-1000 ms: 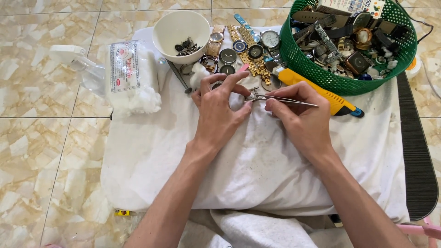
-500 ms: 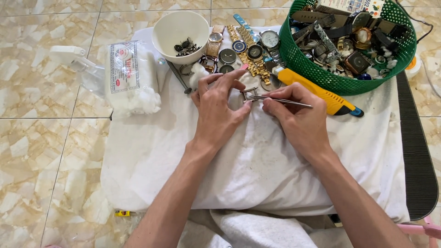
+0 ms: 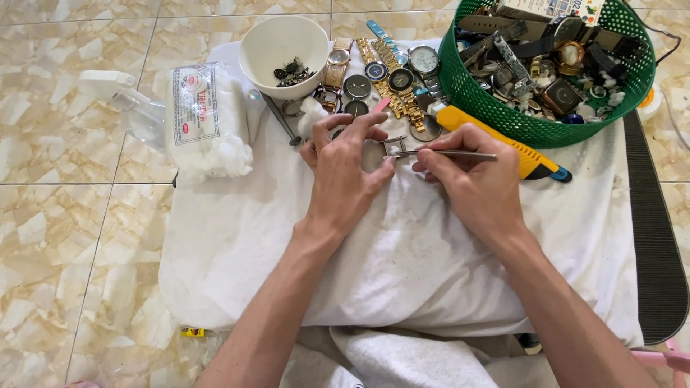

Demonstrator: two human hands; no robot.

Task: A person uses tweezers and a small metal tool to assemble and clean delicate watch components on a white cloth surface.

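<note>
My left hand (image 3: 345,167) rests on a white cloth (image 3: 402,259) and pinches a small metal watch case (image 3: 392,147) between thumb and fingers. My right hand (image 3: 467,179) holds steel tweezers (image 3: 449,153), their tip touching that case. Just behind my hands lie several wristwatches (image 3: 384,72) in gold and silver. A yellow utility knife (image 3: 503,140) lies behind my right hand.
A white bowl (image 3: 284,39) with small dark parts stands at the back left. A green mesh basket (image 3: 546,122) full of watches and straps sits at the back right. A bag of cotton wool (image 3: 201,118) lies left. A dark ribbed mat (image 3: 650,237) borders the cloth on the right, on tiled floor (image 3: 65,237).
Both hands stay in nearly the same place over the cloth. The tweezers' tip shifts slightly against the small case; nothing was let go.
</note>
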